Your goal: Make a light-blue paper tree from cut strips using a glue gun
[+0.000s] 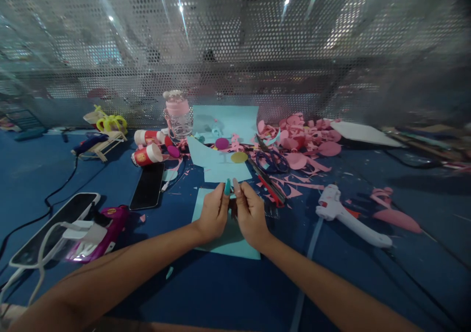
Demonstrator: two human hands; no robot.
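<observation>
My left hand (214,211) and my right hand (252,216) meet at the middle of the table, thumbs side by side and fingers curled in. Both are closed in a pinch. A small piece shows between the fingertips, partly light blue and partly dark, but the fingers cover most of it and its kind is unclear. Beneath the hands lies a light blue sheet (231,247). Just beyond are cut light blue pieces (224,172), a yellow disc (239,157) and a purple disc (222,143). Scissors (272,160) and a red-and-black cutter (271,188) rest close to my right hand.
Pink scraps (294,138) pile up at the back. A white glue gun (349,219) lies to the right with its cord trailing. Leftward are a black phone (147,187), a tablet-like device (55,229) with cables, paper cups (147,154) and a bottle (177,116). Perforated metal (228,42) stands behind.
</observation>
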